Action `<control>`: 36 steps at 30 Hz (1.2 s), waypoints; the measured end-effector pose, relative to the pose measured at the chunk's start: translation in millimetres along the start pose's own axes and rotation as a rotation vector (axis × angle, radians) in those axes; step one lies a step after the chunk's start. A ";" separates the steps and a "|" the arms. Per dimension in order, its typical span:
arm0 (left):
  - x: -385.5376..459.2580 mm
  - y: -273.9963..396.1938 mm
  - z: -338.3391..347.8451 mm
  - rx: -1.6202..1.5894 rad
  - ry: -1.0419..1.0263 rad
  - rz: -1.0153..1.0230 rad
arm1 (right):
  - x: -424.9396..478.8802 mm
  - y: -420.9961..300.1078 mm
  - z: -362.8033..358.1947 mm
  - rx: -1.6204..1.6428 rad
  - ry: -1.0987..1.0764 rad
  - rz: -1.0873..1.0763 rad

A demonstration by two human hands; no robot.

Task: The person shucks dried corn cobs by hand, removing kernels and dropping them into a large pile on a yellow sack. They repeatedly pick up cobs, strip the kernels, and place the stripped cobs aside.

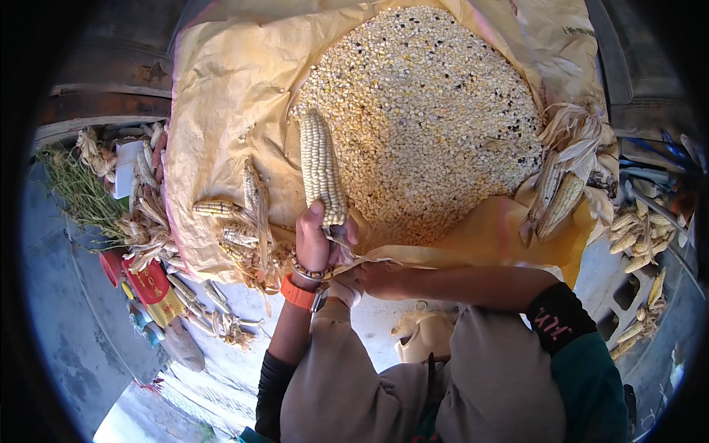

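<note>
My left hand (313, 238) grips a pale ear of corn (321, 166) by its lower end, thumb along the side. The ear points away from me, over the left edge of a large heap of loose corn kernels (421, 122). My right hand (382, 281) is just below and to the right, its fingers curled beside the ear's base. Thin dry husk (379, 258) trails close to these fingers; whether they pinch it is hard to tell. Under the heap spreads a yellowish woven sack (227, 111), its near edge at my wrists.
Several part-husked ears (243, 221) lie on the sack's left side, and two husked-back ears (559, 194) on its right. Cobs, husks and a red-and-gold package (149, 288) crowd the floor at left. More ears (642, 232) are piled at far right, near a perforated block (623, 299).
</note>
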State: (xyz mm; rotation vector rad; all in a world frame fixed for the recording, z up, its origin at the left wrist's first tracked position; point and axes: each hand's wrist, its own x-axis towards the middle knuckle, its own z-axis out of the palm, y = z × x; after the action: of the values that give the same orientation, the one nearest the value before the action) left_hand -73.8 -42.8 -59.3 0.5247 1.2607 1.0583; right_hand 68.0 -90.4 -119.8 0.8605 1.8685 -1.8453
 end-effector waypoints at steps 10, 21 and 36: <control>-7.4 -1.2 -3.4 -0.024 0.059 0.043 | -13.4 90.8 36.8 -0.376 -1.100 -0.038; -12.8 0.7 -7.4 -0.035 0.048 0.024 | -81.8 16.7 -88.3 0.311 -0.460 0.063; -2.7 -2.5 1.8 0.001 0.045 -0.004 | -274.4 115.2 2.6 -0.117 -0.476 0.313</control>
State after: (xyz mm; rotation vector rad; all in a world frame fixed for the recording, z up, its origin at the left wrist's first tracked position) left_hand -71.1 -45.9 -59.5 0.5014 1.3016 1.0720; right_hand 346.5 -142.3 -28.5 0.5690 1.4378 -1.5607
